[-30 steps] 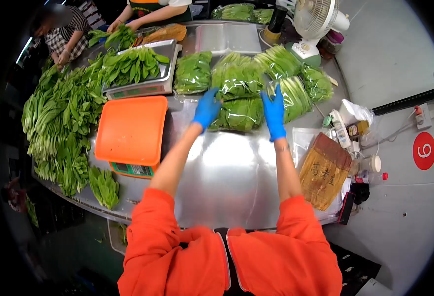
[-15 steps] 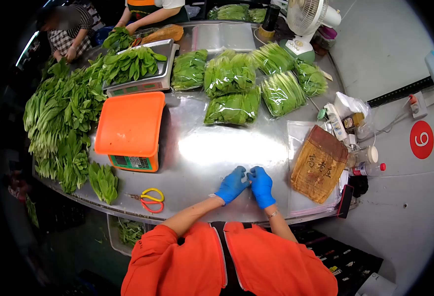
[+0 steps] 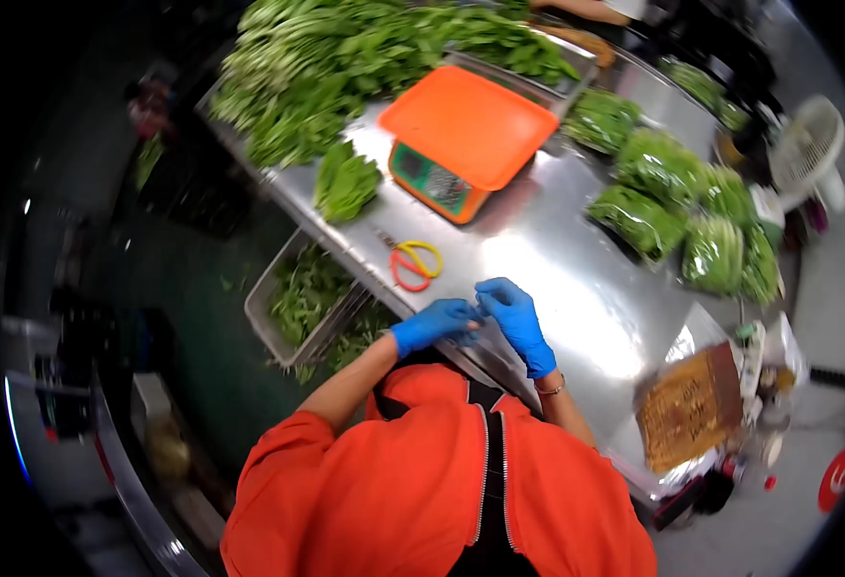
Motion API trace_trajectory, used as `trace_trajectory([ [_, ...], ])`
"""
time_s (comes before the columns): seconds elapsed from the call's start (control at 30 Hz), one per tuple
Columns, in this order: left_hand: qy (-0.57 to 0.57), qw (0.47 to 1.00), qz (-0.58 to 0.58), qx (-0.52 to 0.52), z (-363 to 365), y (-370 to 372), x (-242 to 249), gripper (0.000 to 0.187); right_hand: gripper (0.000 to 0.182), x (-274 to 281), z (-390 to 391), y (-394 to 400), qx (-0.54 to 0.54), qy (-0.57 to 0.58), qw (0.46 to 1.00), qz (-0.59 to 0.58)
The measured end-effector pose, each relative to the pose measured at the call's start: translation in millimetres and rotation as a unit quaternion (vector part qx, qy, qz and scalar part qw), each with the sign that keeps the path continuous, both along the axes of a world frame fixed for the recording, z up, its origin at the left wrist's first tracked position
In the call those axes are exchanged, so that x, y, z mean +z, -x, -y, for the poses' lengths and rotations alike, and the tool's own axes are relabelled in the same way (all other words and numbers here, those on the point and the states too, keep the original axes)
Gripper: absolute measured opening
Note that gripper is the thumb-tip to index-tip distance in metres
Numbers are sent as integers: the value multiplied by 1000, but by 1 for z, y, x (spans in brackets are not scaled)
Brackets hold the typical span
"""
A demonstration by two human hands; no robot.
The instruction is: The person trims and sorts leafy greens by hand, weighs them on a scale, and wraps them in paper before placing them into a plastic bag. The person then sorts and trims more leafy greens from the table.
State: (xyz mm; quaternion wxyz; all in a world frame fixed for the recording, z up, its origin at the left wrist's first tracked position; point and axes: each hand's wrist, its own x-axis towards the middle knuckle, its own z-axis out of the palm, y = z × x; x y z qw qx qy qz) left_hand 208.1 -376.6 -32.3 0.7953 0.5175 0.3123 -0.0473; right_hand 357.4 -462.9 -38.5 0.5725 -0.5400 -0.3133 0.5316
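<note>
Both hands wear blue gloves at the near edge of the metal table. My left hand [image 3: 439,324] has its fingers bent toward the right one; motion blur hides whether it holds anything. Beside it, my right hand [image 3: 516,322] is raised over the edge with curled fingers, and what lies between them is too small to tell. Scissors [image 3: 415,264] with red and yellow handles lie just beyond my left hand. Farther off stands an orange scale [image 3: 471,130]. A small bunch of greens [image 3: 347,183] rests left of the scale.
Loose greens [image 3: 317,82] are heaped at the far left. Bagged greens [image 3: 661,168] lie at the right, near a fan [image 3: 809,154]. A brown marked board [image 3: 689,409] sits on plastic bags. Below the table edge is a bin [image 3: 267,306] of leaves.
The view has swung left and tilted, so the table appears slanted and the bin shows more fully. My hands now appear nearer the table's edge and the scissors.
</note>
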Motion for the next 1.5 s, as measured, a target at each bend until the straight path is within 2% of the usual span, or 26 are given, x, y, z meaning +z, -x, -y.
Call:
trace_trajectory([
  [0.03, -44, 997, 9, 67, -3, 30, 2, 21, 18, 1, -7, 13, -6, -34, 997, 73],
  [0.07, -15, 990, -19, 137, -12, 60, 8, 20, 22, 3, -14, 24, -19, -70, 987, 145],
  [0.13, -48, 958, -32, 280, -32, 124, 20, 20, 26, 6, -20, 32, 17, -43, 986, 160],
  [0.2, -66, 889, 86, 444, -60, 205, -10, 22, 26, -7, -29, 35, 53, 13, 993, 107],
  [0.23, -79, 862, 141, 480, -78, 246, -40, 26, 26, -9, -33, 37, 55, 23, 990, 128],
  [0.27, -186, 890, -130, 396, -95, 320, -104, 28, 26, -13, -40, 39, 61, 23, 989, 131],
  [0.3, -237, 865, -373, 237, -102, 344, -99, 30, 26, -15, -46, 41, 62, 26, 991, 117],
  [0.37, -328, 807, -475, 127, -122, 362, -107, 31, 25, -13, -65, 48, 72, 33, 989, 125],
  [0.4, -407, 720, -563, 5, -132, 347, -76, 31, 25, -19, -80, 56, 70, 38, 989, 126],
  [0.43, -423, 744, -516, 45, -155, 345, -68, 30, 24, -29, -95, 65, 66, 30, 990, 118],
  [0.5, -571, 695, -405, 165, -187, 299, -37, 30, 25, -25, -125, 85, 66, 30, 993, 97],
  [0.57, -561, 740, -181, 324, -223, 249, -26, 32, 31, -38, -164, 114, 80, 49, 994, 49],
  [0.6, -519, 773, -118, 346, -239, 226, -22, 35, 35, -49, -182, 130, 68, 57, 996, 14],
  [0.63, -552, 774, -120, 287, -264, 215, -40, 41, 35, -49, -199, 144, 63, 63, 996, 14],
  [0.73, -508, 808, -51, 293, -305, 176, -54, 55, 45, -48, -243, 167, 15, 134, 991, 10],
  [0.8, -527, 805, -94, 255, -330, 164, -67, 59, 53, -50, -261, 176, -37, 170, 985, -11],
  [0.93, -527, 821, -158, 152, -358, 153, -67, 64, 46, -54, -288, 181, -105, 160, 981, -7],
  [1.0, -395, 895, -191, 75, -366, 150, -45, 65, 42, -44, -300, 181, -108, 170, 979, 22],
  [1.13, -360, 921, -135, 66, -372, 148, -80, 60, 47, -73, -321, 175, -150, 151, 969, 126],
  [1.17, -302, 948, -73, 64, -374, 148, -89, 56, 47, -78, -325, 173, -151, 151, 966, 148],
  [1.23, -247, 967, -9, 64, -371, 143, -74, 52, 46, -85, -330, 166, -150, 143, 963, 169],
  [1.3, -53, 997, 37, 46, -358, 144, -54, 48, 43, -91, -330, 163, -138, 73, 975, 160],
  [1.33, -64, 997, 32, 42, -355, 143, -51, 48, 43, -92, -333, 163, -143, 63, 976, 153],
  [1.4, -183, 978, 71, 75, -343, 137, -50, 53, 40, -89, -333, 160, -101, 87, 991, 7],
  [1.43, -169, 980, 51, 90, -337, 135, -43, 58, 39, -85, -331, 162, -106, 97, 988, -51],
  [1.5, -243, 964, 39, 98, -325, 131, -58, 63, 38, -84, -329, 161, -105, 60, 991, -65],
])
